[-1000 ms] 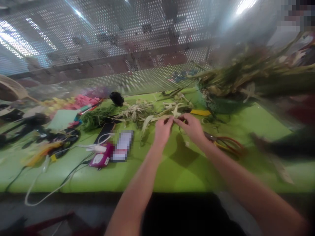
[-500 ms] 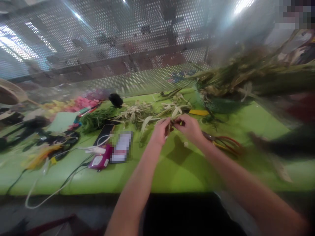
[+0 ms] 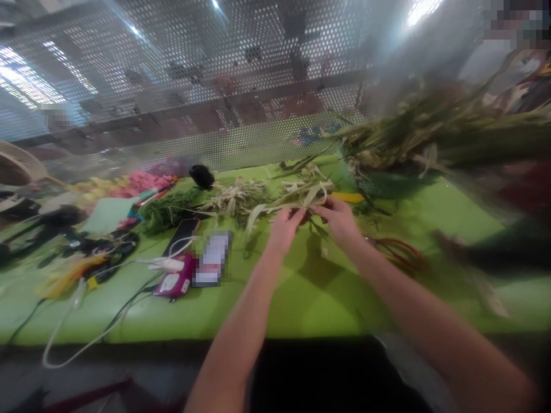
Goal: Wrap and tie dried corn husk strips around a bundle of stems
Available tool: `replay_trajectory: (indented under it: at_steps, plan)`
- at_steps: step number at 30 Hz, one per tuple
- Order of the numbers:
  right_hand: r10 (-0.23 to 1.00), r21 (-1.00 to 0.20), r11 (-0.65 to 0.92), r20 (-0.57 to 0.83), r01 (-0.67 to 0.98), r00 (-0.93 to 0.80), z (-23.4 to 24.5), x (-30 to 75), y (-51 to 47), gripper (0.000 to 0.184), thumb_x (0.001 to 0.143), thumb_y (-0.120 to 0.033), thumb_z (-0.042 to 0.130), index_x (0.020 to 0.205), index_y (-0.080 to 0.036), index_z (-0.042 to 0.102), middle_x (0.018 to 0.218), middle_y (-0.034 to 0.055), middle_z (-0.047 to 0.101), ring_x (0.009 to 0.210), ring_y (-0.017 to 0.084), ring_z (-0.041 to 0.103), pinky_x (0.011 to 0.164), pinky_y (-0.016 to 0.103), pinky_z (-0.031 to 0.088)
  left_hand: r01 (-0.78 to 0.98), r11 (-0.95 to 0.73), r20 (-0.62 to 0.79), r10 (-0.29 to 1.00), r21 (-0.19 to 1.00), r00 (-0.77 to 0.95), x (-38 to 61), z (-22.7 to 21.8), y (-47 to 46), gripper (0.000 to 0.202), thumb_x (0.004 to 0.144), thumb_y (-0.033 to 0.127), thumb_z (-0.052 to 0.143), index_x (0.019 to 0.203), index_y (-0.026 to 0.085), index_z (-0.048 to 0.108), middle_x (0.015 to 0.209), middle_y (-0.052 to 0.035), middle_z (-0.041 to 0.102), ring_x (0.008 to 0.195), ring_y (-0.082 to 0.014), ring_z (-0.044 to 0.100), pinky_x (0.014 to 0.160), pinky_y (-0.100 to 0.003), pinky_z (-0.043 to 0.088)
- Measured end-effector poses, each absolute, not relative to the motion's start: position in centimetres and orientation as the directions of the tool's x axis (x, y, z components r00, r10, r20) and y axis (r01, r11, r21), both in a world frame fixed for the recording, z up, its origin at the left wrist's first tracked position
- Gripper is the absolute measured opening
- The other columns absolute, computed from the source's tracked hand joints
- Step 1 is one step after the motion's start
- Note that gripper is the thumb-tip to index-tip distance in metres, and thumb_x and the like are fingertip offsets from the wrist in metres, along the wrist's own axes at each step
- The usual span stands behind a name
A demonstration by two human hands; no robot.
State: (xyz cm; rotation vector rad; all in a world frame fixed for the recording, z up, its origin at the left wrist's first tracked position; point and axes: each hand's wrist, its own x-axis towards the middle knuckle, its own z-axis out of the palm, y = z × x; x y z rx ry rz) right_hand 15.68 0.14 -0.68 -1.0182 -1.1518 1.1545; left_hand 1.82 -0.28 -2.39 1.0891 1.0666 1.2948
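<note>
My left hand (image 3: 284, 228) and my right hand (image 3: 342, 222) meet over the green table, fingertips close together. Between them is a looped strip of pale dried leaf (image 3: 317, 194), pinched by the thumb and fingers of each hand. Loose ends of it stick out to the left and below the fingers. Just behind the hands lies more dry leaf material, and a pale tangled bunch of dried leaves (image 3: 236, 197) rests to their left. Beside my right forearm, a tool with red and yellow handles (image 3: 398, 252) is partly covered by the arm.
Left on the green table (image 3: 310, 315) are a lit phone (image 3: 213, 258), a dark phone (image 3: 185, 230), a purple power socket (image 3: 175, 278) with cables, and feathery greenery (image 3: 167, 211). A green basket (image 3: 379, 182) of long dried stalks stands back right. Perforated metal panels (image 3: 232, 126) rise behind.
My right hand's fingers have moved up along the leaf strip, which now forms a clearer loop. My right forearm now hides more of the tool. The left hand stays nearly in place.
</note>
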Motion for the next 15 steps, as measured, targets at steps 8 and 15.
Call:
replay_trajectory:
  at_steps: [8, 15]
  plan:
    - [0.997, -0.991, -0.062, -0.056, -0.119, -0.050, -1.7, 15.8, 1.0, 0.025, 0.058, -0.040, 0.070, 0.064, -0.019, 0.058, 0.057, -0.0022, 0.052, 0.051, 0.010, 0.040, 0.051, 0.027, 0.031, -0.277, -0.041, 0.030, 0.999, 0.960, -0.044, 2.0, -2.2, -0.5, 0.028, 0.070, 0.037, 0.076, 0.084, 0.014, 0.066, 0.077, -0.0017, 0.065, 0.070, -0.0122, 0.056, 0.072, -0.027, 0.045]
    - [0.896, -0.899, 0.293, 0.377, 0.327, 0.234, -2.0, 18.1, 2.5, 0.057, 0.060, -0.039, 0.079, 0.111, -0.020, 0.064, 0.119, 0.0115, 0.061, 0.088, 0.021, 0.056, 0.073, 0.033, 0.046, -0.006, -0.078, 0.078, 0.995, 0.997, -0.057, 0.5, -2.2, 0.1, 0.026, 0.074, 0.039, 0.072, 0.080, 0.014, 0.067, 0.070, -0.0019, 0.064, 0.066, -0.0129, 0.053, 0.065, -0.025, 0.040]
